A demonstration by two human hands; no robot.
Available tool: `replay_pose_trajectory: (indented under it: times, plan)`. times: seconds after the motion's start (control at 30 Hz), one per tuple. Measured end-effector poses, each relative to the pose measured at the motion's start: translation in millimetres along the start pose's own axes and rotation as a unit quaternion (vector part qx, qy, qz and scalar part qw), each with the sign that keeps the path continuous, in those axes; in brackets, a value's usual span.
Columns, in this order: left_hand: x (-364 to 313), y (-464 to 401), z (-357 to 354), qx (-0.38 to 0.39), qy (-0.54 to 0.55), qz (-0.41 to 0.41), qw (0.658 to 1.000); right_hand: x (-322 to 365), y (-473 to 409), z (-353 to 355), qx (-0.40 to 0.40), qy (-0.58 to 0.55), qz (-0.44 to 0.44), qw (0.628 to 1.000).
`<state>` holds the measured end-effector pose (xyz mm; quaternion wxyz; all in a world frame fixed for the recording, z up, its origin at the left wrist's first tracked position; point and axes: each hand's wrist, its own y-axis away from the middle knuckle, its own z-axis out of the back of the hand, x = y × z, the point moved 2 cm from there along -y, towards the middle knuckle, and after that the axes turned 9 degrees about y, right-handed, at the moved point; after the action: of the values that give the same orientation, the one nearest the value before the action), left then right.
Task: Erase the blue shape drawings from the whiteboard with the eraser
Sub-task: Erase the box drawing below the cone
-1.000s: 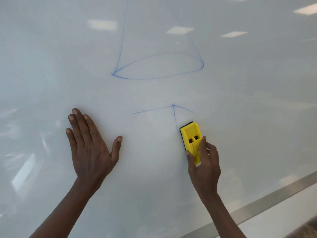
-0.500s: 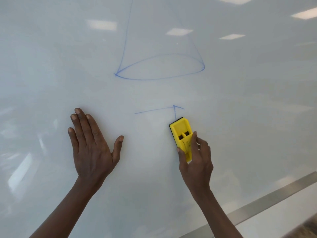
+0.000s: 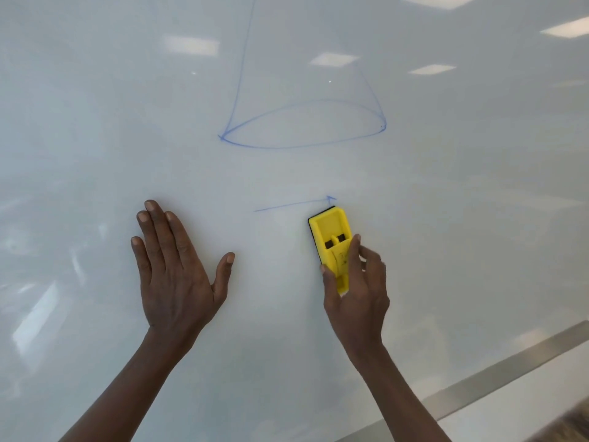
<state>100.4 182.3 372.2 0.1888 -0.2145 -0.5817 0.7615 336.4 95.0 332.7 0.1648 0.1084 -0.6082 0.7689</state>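
One glossy white whiteboard [image 3: 446, 218] carries two blue drawings: a cone outline [image 3: 302, 122] above, a short line remnant [image 3: 293, 204] below. One yellow plastic eraser [image 3: 331, 240], its label unreadable, sits just under that remnant, gripped by the right hand [image 3: 353, 288]. The left hand [image 3: 178, 269] lies flat, fingers spread, holding nothing.

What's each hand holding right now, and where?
Right hand grips the yellow plastic eraser by its lower end. Left hand holds nothing, flat on the whiteboard.

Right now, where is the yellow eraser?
The eraser is on the whiteboard, held by the right hand, just under the short blue line and right of the flat left hand.
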Motion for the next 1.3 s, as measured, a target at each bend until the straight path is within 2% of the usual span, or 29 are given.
replay_pose_trajectory:
  times: [0.13, 0.3, 0.43, 0.57, 0.7, 0.83, 0.93, 1.07, 1.17, 1.3]
  plan:
    - [0.6, 0.0, -0.3, 0.000, 0.000, -0.002, 1.000, -18.1, 11.3, -1.2, 0.011, 0.004, -0.019, 1.000]
    - [0.6, 0.6, -1.2, -0.005, -0.003, -0.005, 1.000, -14.5, -23.2, 4.0, -0.022, -0.003, -0.059, 0.998]
    - [0.8, 0.5, -1.6, -0.003, -0.002, -0.006, 1.000, 12.7, -42.6, 5.2, -0.033, -0.004, -0.024, 0.999]
    - [1.5, 0.8, -2.2, 0.000, 0.003, -0.004, 1.000, 17.5, -18.8, 2.0, -0.016, -0.002, 0.034, 0.999]
    - [2.5, 1.3, -3.3, -0.001, -0.001, -0.006, 1.000, -6.1, -4.4, 0.7, -0.012, -0.002, -0.002, 1.000]
    - [2.5, 1.5, -4.1, -0.002, -0.003, -0.009, 1.000, -4.3, -25.9, 3.0, -0.026, -0.005, -0.035, 0.999]
    - [2.0, 2.0, -4.4, -0.003, -0.004, -0.008, 1.000, 15.6, -40.5, 5.8, -0.036, -0.011, -0.028, 0.999]
    - [2.0, 1.7, -4.2, -0.004, -0.003, -0.010, 1.000, 49.0, -25.9, 5.5, -0.023, -0.018, 0.035, 0.999]
    - [2.6, 2.1, -4.3, -0.002, -0.001, -0.010, 1.000, 46.8, -4.3, 3.6, -0.004, -0.019, 0.069, 0.997]
    - [2.7, 1.8, -4.6, -0.003, -0.003, -0.014, 1.000, 28.7, -7.5, 4.4, -0.016, -0.013, 0.015, 1.000]
